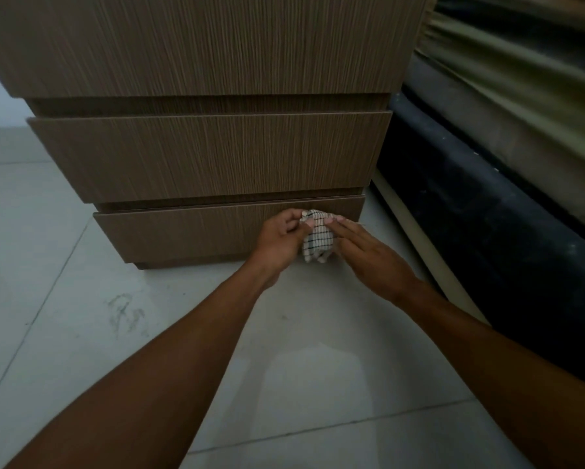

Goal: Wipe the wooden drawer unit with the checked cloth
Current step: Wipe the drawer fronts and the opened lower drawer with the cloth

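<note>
I note a pale tiled floor (64, 299) filling the lower frame, with thin grout lines and a grey scuff mark (127, 314) at lower left. At right, a dark mattress edge (487, 211) runs diagonally, olive bedding (507, 72) hanging above it. A pale strip (416, 238) borders its base.

White cloth (317, 239) with dark checks (possibly blue-black); brown streaked drawer unit (210, 154); pale grey floor (47, 265).

drawer unit (210, 157): wood-look panels, fine straight grain, matt brown
cloth (318, 236): soft woven fabric, white with dark checks, crumpled
floor (64, 282): pale smooth tiles, slight sheen, faint smudge at 9 o'clock from the cloth
</note>
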